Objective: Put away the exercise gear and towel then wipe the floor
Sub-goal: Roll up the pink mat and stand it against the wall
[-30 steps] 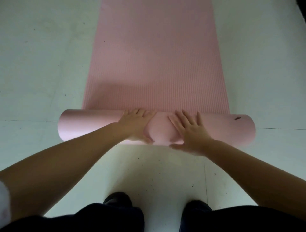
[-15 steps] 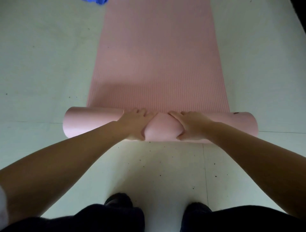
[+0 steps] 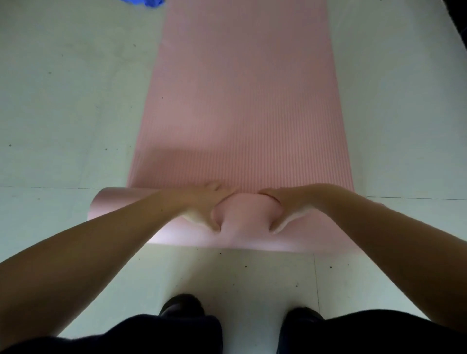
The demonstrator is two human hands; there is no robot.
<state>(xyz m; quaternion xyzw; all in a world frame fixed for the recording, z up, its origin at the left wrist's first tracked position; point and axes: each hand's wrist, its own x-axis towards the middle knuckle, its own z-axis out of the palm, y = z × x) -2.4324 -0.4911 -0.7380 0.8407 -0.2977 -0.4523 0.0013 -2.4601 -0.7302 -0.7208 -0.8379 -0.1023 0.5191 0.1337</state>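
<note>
Left fingers: your left hand (image 3: 202, 207) grips the rolled part of the mat, fingers (image 3: 214, 185) curled over its far side and the thumb dug into the near face, so the foam dents.

Right fingers: your right hand (image 3: 285, 207) grips the roll the same way just beside the left, fingers hooked over the top and thumb pressing the near side. A bulge of mat stands between the two thumbs.

Roll: the rolled part of the mat (image 3: 126, 207) lies across the floor just in front of your feet, its left end open to view; your right forearm hides its right end.

Mat: the pink exercise mat (image 3: 242, 101) is flat beyond the roll and runs away from you out of the top of the view, so you cannot tell how much is left.

Floor: pale tiles (image 3: 63, 113) with dark specks scattered around, near and far.

Blue thing: a scrap of blue cloth (image 3: 146, 3) shows at the far left edge, beside the mat; it may be the towel, but too little shows to tell.

Done so far: only a few turns of the mat are rolled, by the look of the roll's thickness.

Left to do: most of the mat to roll and stow, the towel to put away, and the floor to wipe, which looks untouched.
</note>
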